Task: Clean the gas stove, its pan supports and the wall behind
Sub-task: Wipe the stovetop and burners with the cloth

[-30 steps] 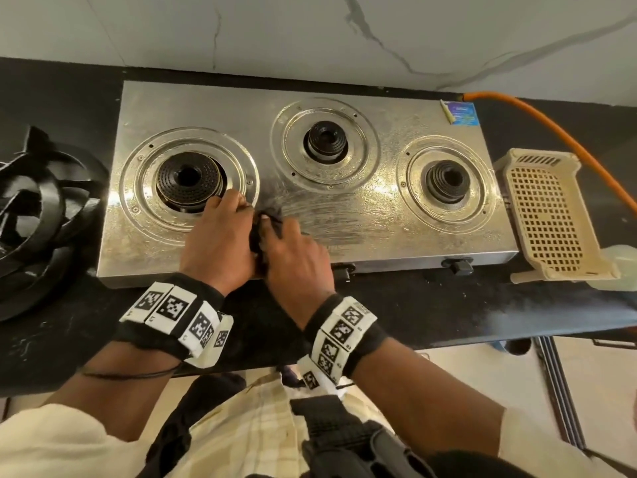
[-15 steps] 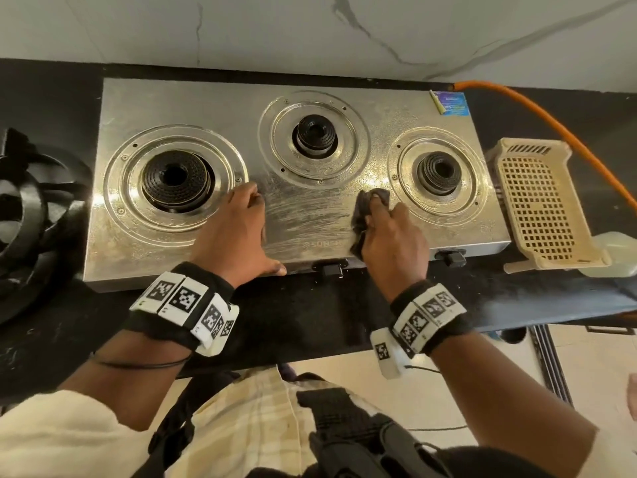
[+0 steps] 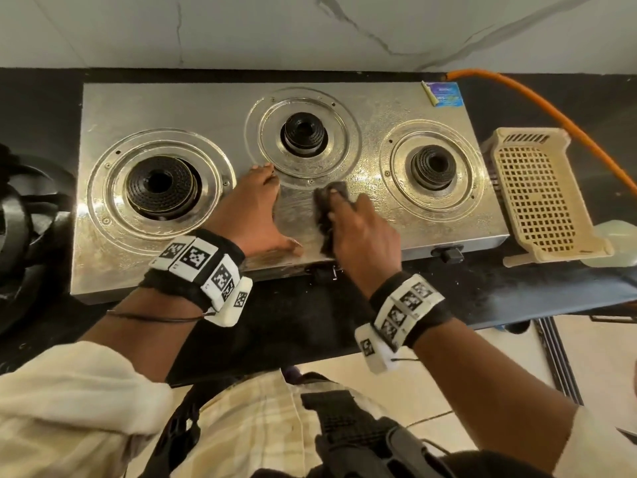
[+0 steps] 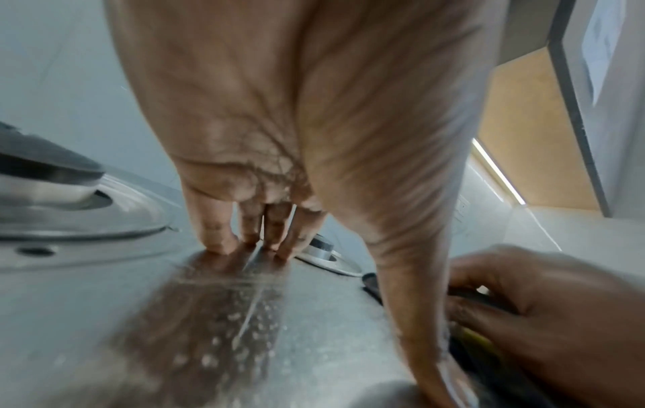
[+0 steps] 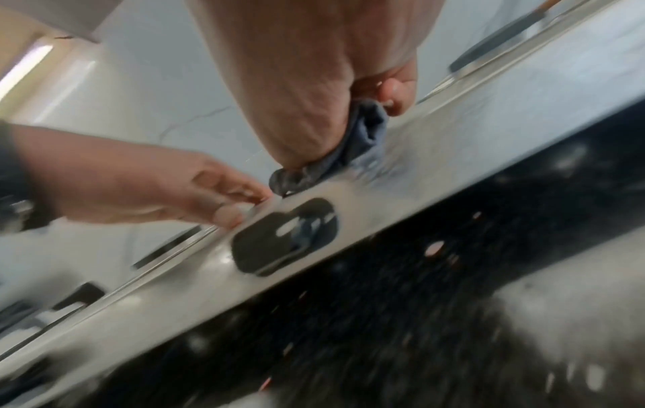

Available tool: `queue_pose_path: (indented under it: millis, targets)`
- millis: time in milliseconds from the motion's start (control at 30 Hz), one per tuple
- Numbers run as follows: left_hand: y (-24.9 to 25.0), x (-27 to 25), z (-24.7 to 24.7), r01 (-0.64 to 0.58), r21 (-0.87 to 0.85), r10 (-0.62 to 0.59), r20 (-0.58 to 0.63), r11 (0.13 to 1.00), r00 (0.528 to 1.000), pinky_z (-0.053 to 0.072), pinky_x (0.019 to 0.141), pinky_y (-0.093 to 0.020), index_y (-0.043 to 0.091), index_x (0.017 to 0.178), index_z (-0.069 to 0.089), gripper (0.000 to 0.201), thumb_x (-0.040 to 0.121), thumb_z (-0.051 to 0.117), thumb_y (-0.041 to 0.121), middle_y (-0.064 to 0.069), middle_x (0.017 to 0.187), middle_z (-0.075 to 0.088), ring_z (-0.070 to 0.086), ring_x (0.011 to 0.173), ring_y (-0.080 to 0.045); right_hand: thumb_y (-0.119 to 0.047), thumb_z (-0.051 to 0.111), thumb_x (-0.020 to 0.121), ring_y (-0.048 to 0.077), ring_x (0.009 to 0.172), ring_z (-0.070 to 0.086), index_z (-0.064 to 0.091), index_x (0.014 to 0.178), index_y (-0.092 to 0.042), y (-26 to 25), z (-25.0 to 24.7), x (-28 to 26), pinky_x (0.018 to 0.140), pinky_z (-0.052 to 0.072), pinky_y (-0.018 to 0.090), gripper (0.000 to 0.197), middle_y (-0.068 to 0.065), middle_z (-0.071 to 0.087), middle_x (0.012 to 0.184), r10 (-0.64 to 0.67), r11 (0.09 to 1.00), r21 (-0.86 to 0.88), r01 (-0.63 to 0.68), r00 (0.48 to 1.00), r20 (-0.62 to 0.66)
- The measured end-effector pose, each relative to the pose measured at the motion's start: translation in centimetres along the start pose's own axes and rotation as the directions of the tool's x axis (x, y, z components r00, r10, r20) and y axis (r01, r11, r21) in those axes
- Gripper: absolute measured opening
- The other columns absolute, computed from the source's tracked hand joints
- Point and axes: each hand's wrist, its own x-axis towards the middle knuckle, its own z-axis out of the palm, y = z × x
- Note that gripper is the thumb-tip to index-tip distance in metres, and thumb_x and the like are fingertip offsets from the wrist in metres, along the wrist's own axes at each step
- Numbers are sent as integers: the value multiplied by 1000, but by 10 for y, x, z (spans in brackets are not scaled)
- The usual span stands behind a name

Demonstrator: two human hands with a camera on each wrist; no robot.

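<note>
A steel three-burner gas stove (image 3: pixel 213 101) lies on a black counter, its pan supports off. My left hand (image 3: pixel 253 205) rests flat on the wet top between the left burner (image 3: pixel 159 182) and the middle burner (image 3: pixel 303 131), fingers straight (image 4: pixel 216 232). My right hand (image 3: pixel 362 232) grips a dark cloth (image 3: pixel 327 201) and presses it on the steel just below the middle burner ring; in the right wrist view the cloth (image 5: pixel 352 143) bunches under the palm. Black pan supports (image 3: pixel 20 219) sit stacked at the far left. The white marble wall (image 3: pixel 275 29) stands behind.
A beige plastic basket (image 3: pixel 541 198) lies right of the stove, with a pale bottle (image 3: pixel 617 243) beside it. An orange gas hose (image 3: pixel 537 108) runs from the back right corner. Black knobs (image 3: pixel 448 253) stick out of the stove's front edge.
My right hand with the cloth slid right from the left burner, then back left and up to below the middle burner. My left hand shifted right, to between the left and middle burners.
</note>
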Motion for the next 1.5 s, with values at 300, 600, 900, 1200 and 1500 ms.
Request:
queue_pose_path:
  millis: [300, 600, 900, 1200, 1500]
  targets:
    - [-4, 25, -7, 9, -40, -19, -252, 999, 967, 49, 106, -46, 6, 143, 48, 86, 78, 85, 47, -13, 145, 45, 47, 131, -32, -23, 51, 107, 33, 74, 65, 59, 143, -13, 16, -6, 64, 59, 49, 38, 38, 15, 61, 117, 129, 990, -50, -131, 991, -38]
    - [-13, 88, -11, 79, 25, -72, -221, 997, 973, 37, 118, -53, 6, 143, 48, 81, 86, 73, 58, -14, 160, 34, 24, 151, -34, -30, 53, 107, 17, 67, 50, 60, 144, -18, -1, -5, 64, 60, 51, 35, 39, 8, 59, 106, -65, 996, -50, 69, 996, 67]
    - [-12, 96, -17, 103, 25, -94, -229, 994, 969, 39, 117, -49, 7, 141, 53, 84, 82, 76, 62, -10, 160, 38, 28, 151, -30, -32, 52, 108, 23, 87, 57, 66, 134, -21, 49, -24, 172, 75, 48, 36, 32, 2, 51, 99, 55, 989, -140, -42, 994, 92]
    - [-13, 93, -18, 104, 11, -99, -224, 995, 970, 39, 118, -50, 7, 142, 51, 89, 80, 74, 66, -11, 161, 38, 29, 152, -29, -29, 48, 109, 32, 100, 63, 65, 134, -22, 30, -26, 241, 81, 46, 38, 31, 7, 56, 105, -172, 948, -233, 218, 964, 203]
    - [-9, 93, -20, 104, 14, -98, -228, 995, 969, 38, 119, -47, 8, 142, 51, 95, 76, 77, 70, -10, 158, 41, 30, 152, -29, -32, 45, 111, 19, 82, 50, 56, 139, -8, 29, -34, 143, 69, 41, 32, 39, 7, 53, 102, 55, 962, -275, 4, 977, 205]
